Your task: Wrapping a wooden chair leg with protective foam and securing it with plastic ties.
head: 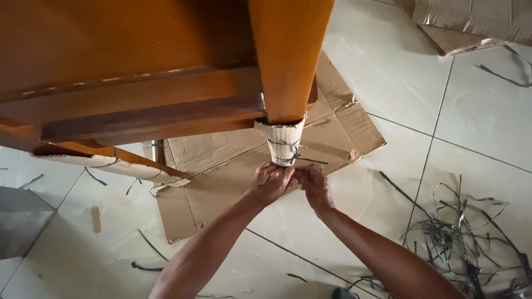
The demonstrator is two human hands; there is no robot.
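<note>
A brown wooden furniture leg (288,61) stands on flattened cardboard (221,188). Its foot is wrapped in white corrugated paper (281,138) tied with dark strapping (288,155). My left hand (270,182) and my right hand (315,187) meet at the bottom of that wrap, fingers curled around its lower edge and the strap. A second leg (111,163) with the same white wrap runs out to the left.
A tangle of dark plastic strapping (471,232) lies on the white tiled floor at right. More cardboard (471,22) sits at the top right. Loose strap pieces (147,268) are scattered on the floor. A grey object (19,221) is at the left edge.
</note>
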